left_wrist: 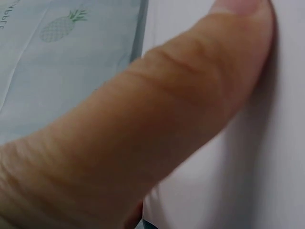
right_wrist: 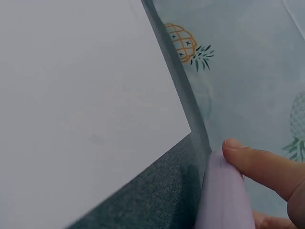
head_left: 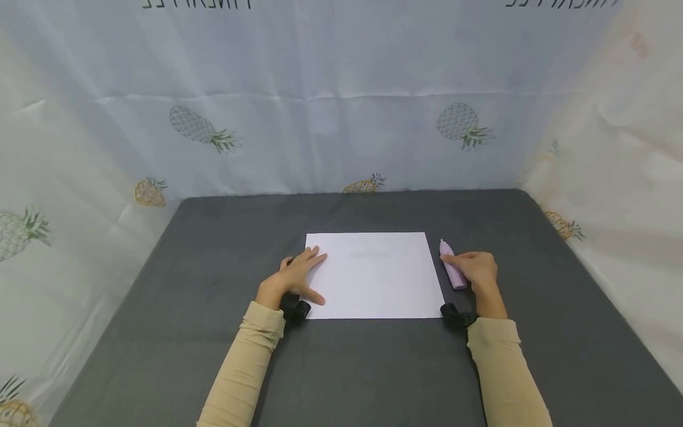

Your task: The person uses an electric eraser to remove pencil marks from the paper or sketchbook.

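Observation:
A blank white sheet of paper (head_left: pixel 379 276) lies flat on the dark grey table. My left hand (head_left: pixel 296 276) rests on its left edge, fingers spread and thumb on the sheet. In the left wrist view the thumb (left_wrist: pixel 157 95) crosses the picture and touches the white surface. Just right of the sheet is a lilac, tapered, pen-like tool (head_left: pixel 453 273) with a narrow tip pointing away from me. My right hand (head_left: pixel 477 267) holds it between thumb and fingers. The right wrist view shows a fingertip (right_wrist: pixel 233 144) against the lilac body; its lower part is cut off by the frame.
The dark grey tabletop (head_left: pixel 368 367) extends around the sheet on all sides. A pale curtain with pineapple prints (head_left: pixel 331 142) hangs behind the table and along both sides. Dark wrist straps with cameras (head_left: pixel 456 315) sit at both wrists.

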`<state>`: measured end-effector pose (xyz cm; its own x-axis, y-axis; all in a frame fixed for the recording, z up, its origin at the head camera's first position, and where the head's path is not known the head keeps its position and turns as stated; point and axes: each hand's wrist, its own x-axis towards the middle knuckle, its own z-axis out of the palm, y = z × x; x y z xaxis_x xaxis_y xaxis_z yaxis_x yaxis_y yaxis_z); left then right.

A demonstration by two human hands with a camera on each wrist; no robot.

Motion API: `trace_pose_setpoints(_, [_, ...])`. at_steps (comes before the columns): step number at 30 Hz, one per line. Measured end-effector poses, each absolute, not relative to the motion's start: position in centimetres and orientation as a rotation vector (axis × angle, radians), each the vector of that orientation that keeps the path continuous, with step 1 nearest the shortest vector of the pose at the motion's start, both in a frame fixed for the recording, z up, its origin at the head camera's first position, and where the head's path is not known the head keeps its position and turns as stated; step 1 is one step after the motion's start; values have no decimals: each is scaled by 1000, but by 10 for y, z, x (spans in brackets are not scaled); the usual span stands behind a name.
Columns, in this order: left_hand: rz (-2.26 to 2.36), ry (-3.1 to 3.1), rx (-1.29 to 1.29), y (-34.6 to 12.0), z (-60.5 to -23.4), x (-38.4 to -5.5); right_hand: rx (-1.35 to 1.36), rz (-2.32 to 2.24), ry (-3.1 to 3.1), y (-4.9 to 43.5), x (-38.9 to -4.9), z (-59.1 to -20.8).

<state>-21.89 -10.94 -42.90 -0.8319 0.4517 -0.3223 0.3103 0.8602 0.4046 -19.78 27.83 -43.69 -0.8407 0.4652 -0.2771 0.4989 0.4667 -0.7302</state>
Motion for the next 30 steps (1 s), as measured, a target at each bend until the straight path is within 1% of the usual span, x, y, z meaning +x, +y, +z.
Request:
trace_pose_setpoints(7, [493,2619,544,-112,-432,-215,895,-1269,2698,277,-197,-442])
trace_pose_setpoints(20, [500,2647,576,-114,-430,-221,801,-1400,2492,284,-212,-443])
trace_pose_setpoints(26, [536,2686,597,-110,-432,-222,768,-1375,2494,284,-208,-442])
trace_pose_setpoints(30, [535,2766,645,-108,-433,-224,696,-1305,2550,288,-205,-435])
